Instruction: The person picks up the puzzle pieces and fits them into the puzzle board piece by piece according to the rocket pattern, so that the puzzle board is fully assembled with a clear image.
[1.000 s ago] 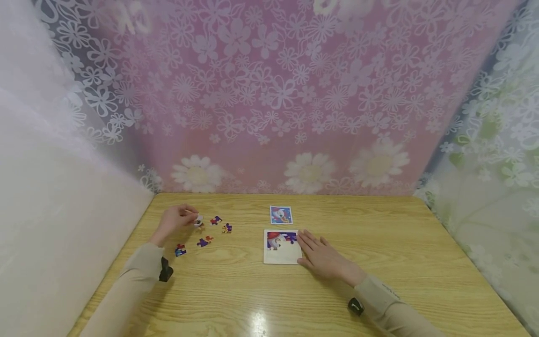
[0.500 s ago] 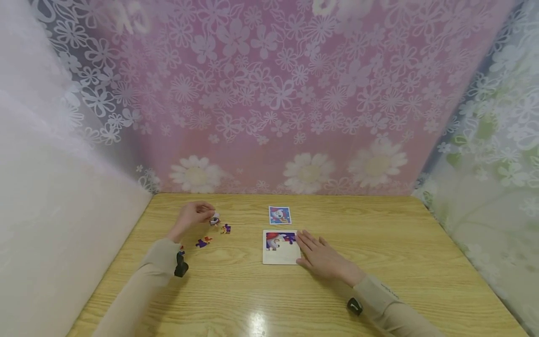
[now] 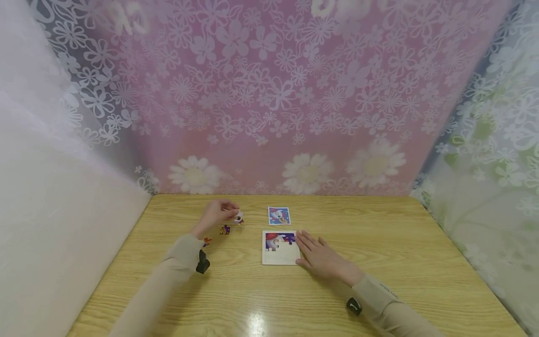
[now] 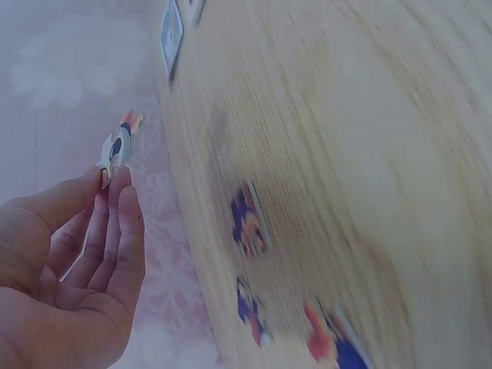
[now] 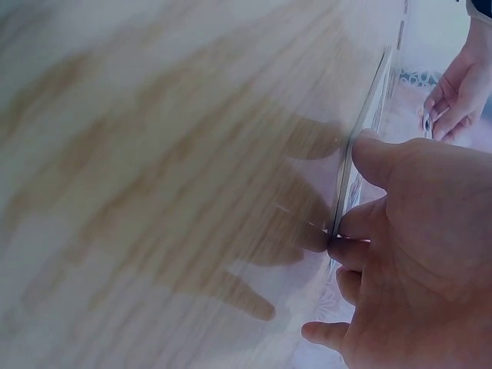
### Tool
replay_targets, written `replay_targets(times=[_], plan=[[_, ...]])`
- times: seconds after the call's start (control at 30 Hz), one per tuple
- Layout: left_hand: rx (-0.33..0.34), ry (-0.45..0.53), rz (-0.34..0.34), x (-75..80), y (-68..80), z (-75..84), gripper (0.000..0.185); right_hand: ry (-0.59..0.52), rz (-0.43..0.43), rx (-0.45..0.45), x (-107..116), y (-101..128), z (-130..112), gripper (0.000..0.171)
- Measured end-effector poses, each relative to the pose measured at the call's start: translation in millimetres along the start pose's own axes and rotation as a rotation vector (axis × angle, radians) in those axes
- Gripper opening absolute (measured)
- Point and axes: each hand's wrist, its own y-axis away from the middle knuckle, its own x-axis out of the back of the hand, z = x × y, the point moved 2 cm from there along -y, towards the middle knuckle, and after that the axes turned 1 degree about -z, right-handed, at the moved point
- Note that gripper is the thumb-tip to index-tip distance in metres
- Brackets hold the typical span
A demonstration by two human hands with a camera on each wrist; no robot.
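Above the counter (image 3: 379, 243), left hand (image 3: 216, 214) fingers pinch a puzzle piece (image 3: 238, 217); right hand (image 3: 322, 257), fingers flat, touches the board's (image 3: 280, 255) right edge.

The person is wearing a long-sleeved top in a plain beige colour, and the 2 sleeves are reaching down to the wrists. On the left sleeve (image 3: 181, 260), in the lower middle-left of the head view, a small black device is sitting near the cuff. The right sleeve (image 3: 385, 306), at lower right, is carrying a similar black device. Both hands are bare.
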Motion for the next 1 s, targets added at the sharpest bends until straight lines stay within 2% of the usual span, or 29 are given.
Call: replay_targets(times=[0.17,0.33,0.67,0.83,1.0], plan=[[-0.024,0.034,-0.020,-21.0,-8.3,11.9,0.021,-0.008,0.005,0.002,-1,0,0,0.066],[-0.054,0.016,-0.059,-42.3,-13.7,24.4,0.016,-0.012,0.025,0.020,-1,0,1,0.066],[-0.134,0.041,-0.183,-82.8,-11.3,43.5,0.017,-0.007,0.025,0.020,-4,-2,4,0.068],[-0.139,0.041,-0.230,-100.2,-8.8,43.1,0.012,-0.009,0.052,0.037,-5,-2,5,0.067],[-0.145,0.011,-0.277,-114.8,-8.2,35.3,0.006,-0.031,0.038,0.031,-3,0,4,0.067]])
